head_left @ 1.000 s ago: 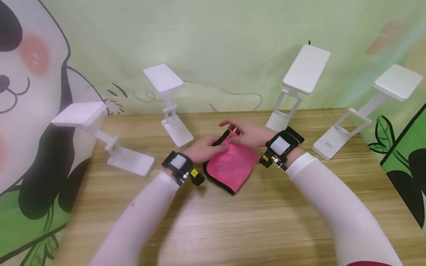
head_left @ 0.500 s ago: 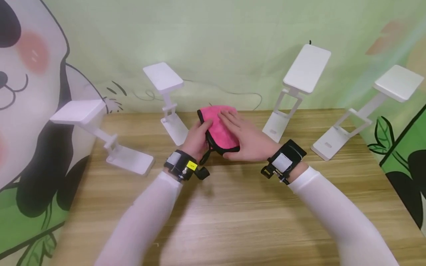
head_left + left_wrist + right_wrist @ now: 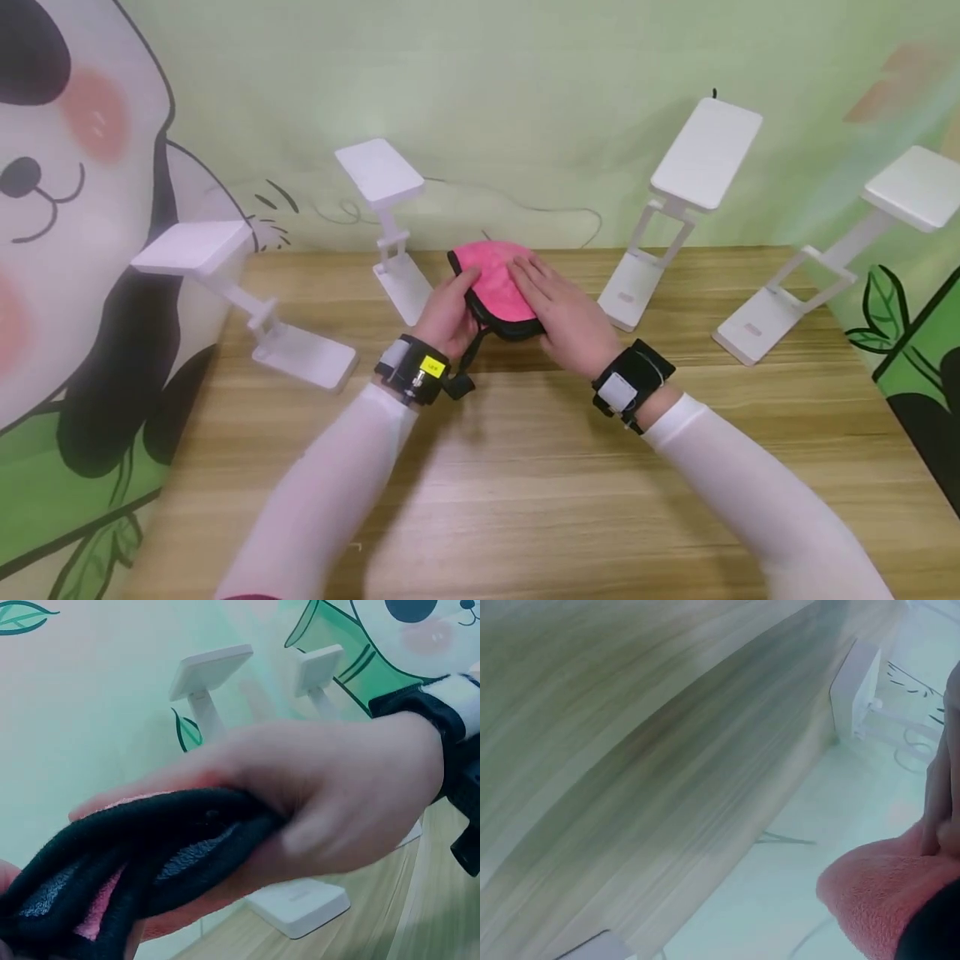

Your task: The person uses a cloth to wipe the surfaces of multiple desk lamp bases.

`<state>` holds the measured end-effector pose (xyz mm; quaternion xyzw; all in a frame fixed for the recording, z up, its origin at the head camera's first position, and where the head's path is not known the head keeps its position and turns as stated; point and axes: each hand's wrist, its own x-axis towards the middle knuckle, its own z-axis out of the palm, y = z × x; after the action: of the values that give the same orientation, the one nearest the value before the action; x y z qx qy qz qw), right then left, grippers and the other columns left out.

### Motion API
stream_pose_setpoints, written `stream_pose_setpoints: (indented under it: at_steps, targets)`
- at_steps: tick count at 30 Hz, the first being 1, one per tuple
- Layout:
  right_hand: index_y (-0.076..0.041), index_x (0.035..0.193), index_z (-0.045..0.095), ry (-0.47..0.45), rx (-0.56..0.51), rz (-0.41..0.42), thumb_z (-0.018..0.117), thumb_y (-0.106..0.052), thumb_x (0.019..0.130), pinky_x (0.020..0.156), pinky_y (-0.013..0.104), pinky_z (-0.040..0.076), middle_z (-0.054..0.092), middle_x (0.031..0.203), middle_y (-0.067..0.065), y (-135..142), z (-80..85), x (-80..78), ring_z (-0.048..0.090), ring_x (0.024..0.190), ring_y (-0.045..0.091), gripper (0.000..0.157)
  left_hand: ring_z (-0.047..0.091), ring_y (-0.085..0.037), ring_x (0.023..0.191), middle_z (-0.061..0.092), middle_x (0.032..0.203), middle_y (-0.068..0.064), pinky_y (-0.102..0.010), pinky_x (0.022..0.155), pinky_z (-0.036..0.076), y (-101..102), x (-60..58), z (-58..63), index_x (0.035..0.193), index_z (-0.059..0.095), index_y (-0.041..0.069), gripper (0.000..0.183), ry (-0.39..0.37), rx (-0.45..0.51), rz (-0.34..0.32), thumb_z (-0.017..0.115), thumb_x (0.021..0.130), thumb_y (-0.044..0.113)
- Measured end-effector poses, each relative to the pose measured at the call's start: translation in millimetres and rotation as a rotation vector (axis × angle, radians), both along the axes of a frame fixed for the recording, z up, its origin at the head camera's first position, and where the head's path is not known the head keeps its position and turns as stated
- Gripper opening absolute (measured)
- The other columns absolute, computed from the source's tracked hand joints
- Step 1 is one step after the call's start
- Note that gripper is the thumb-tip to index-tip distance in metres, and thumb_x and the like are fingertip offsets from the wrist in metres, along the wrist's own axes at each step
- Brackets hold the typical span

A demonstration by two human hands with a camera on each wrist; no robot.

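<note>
A folded pink cloth (image 3: 495, 283) with black edging is held above the table near its back edge. My left hand (image 3: 446, 321) pinches its left side, thumb on top; those fingers underneath are hidden. My right hand (image 3: 573, 325) lies over the cloth's right side with fingers nearly straight on top. In the left wrist view, the right hand (image 3: 337, 787) has the folded cloth (image 3: 202, 862) between its fingers above and thumb below, and the layers show grey inner faces. The right wrist view catches only a pink bulge of the cloth (image 3: 877, 900) beside the right hand's fingers (image 3: 941, 787).
White folding desk lamps stand around: one far left (image 3: 303, 354), one back left (image 3: 405, 287), one back right (image 3: 630, 292) and one far right (image 3: 757, 325). The wooden table (image 3: 525, 483) meets a green wall (image 3: 487, 108) with panda drawings.
The cloth has moved up and away from the lower table and is folded smaller. My right hand went from its far edge to flat on top; lately it shifted slightly along the right side.
</note>
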<state>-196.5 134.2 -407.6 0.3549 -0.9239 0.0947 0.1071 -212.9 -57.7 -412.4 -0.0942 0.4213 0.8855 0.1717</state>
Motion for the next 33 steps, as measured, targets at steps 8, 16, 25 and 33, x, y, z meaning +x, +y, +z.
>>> stream_pose_setpoints:
  at_steps: [8,16,25,33]
  targets:
    - [-0.017,0.148,0.027,-0.132,-0.086,-0.096,0.056,0.002,0.073,0.093,0.046,0.05,0.032,0.152,0.008,9.9,1.7,8.4,0.042,0.132,0.028,0.082,0.067,-0.021,0.073,0.067,0.091,-0.007,-0.038,0.06,0.056,1.0,-0.4,-13.9,0.113,0.055,0.009,0.042,0.108,-0.44,-0.065,0.046,0.094,0.045]
    - [-0.017,0.138,0.047,-0.132,-0.175,-0.151,0.049,0.004,0.072,0.094,0.047,0.049,0.055,0.136,0.009,26.8,8.7,-2.4,0.056,0.119,0.028,0.069,0.055,-0.026,0.077,0.053,0.086,-0.009,-0.035,0.064,0.045,-51.2,-5.4,-25.9,0.102,0.052,0.01,0.037,0.378,-1.114,0.314,0.051,0.091,0.045]
    - [-0.016,0.132,0.054,-0.16,-0.206,-0.202,0.051,0.002,0.074,0.096,0.047,0.048,0.06,0.13,0.007,27.3,8.4,-8.0,0.056,0.118,0.027,0.061,0.03,-0.026,0.137,0.033,0.15,-0.008,-0.044,0.113,0.027,-104.3,-38.7,-17.8,0.145,0.026,0.014,0.069,0.407,-1.203,0.308,0.058,0.089,0.038]
    - [-0.017,0.129,0.057,-0.249,-0.228,-0.269,0.057,-0.003,0.077,0.082,0.045,0.053,0.065,0.122,0.012,14.5,10.5,-9.3,0.064,0.101,0.026,0.054,0.052,-0.025,0.12,0.057,0.133,-0.007,-0.048,0.101,0.04,-117.3,-55.4,-13.0,0.13,0.051,0.019,0.053,0.399,-1.202,0.172,0.05,0.089,0.053]
